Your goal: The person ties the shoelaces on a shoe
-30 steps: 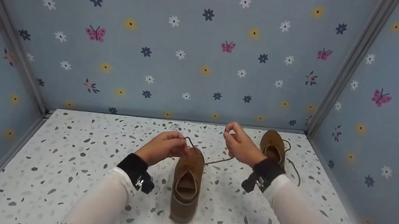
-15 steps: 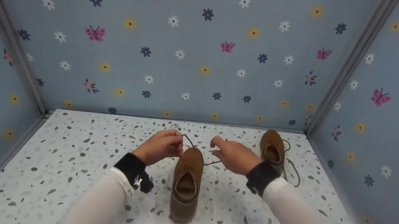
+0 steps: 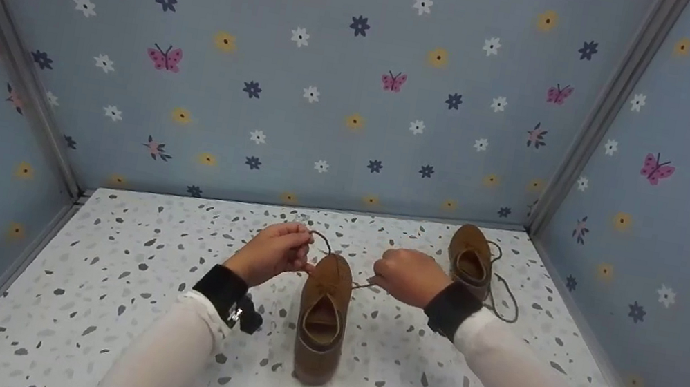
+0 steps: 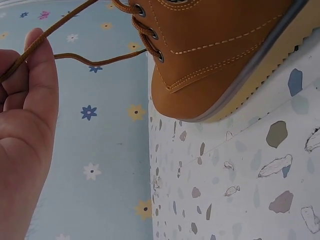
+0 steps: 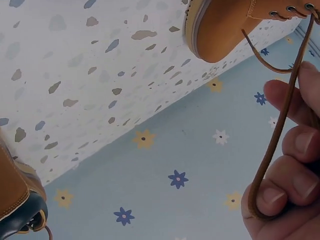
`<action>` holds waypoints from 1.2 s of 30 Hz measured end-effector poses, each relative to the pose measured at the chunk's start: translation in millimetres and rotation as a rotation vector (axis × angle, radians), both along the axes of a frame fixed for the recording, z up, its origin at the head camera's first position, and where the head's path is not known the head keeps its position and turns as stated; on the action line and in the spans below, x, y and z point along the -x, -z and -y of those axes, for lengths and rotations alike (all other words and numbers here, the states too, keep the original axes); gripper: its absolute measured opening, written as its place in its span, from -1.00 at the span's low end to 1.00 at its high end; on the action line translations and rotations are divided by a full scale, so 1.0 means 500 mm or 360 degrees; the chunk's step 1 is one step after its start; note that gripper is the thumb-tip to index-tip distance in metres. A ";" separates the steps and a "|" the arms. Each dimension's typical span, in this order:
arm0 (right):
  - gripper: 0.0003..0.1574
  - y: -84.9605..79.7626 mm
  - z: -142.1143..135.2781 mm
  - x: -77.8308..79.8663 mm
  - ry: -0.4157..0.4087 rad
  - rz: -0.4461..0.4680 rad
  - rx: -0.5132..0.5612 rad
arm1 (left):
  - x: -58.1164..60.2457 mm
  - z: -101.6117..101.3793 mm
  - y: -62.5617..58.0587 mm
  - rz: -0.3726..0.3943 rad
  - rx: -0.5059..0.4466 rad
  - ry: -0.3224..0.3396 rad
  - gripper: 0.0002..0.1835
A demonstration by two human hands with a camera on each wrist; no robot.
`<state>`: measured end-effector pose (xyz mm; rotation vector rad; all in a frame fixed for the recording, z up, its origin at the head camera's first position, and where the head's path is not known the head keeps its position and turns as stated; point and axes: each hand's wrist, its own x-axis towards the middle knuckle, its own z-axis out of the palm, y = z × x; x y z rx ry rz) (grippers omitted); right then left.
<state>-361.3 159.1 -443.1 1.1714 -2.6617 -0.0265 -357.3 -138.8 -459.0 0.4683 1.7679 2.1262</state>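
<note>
A brown lace-up shoe (image 3: 316,364) stands on the speckled surface between my hands, toe pointing away. My left hand (image 3: 274,252), left of the toe, holds one end of the brown shoelace (image 4: 61,22); a slack stretch arcs back to the shoe. On the other side, my right hand (image 3: 411,277) grips the other lace part, which runs short from the eyelets into its curled fingers. In the right wrist view that shoelace (image 5: 276,135) loops down around the little finger, and a loose tip hangs near the toe.
A second brown shoe (image 3: 469,256) stands at the back right, just beyond my right hand, its loose lace (image 3: 513,299) lying to its right. Flower-patterned panels (image 3: 336,80) close in the back and both sides of the white speckled surface (image 3: 111,294).
My right hand has come down and toward me, and its fingers have curled in around the lace. The left hand has shifted slightly left with its lace. Both shoes stay put.
</note>
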 end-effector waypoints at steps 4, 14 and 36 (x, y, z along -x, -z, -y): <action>-0.66 0.005 -0.003 -0.001 0.0022 -0.0002 -0.0017 | 0.002 0.005 0.005 -0.0019 0.0040 -0.0031 -0.79; -0.61 0.020 -0.030 0.003 0.0102 0.0049 -0.0025 | -0.007 0.023 0.022 0.0009 0.0182 -0.0102 -0.81; -0.68 0.100 -0.102 0.005 0.0275 0.0340 0.0170 | -0.029 0.047 0.117 0.0190 0.0166 -0.0157 -0.83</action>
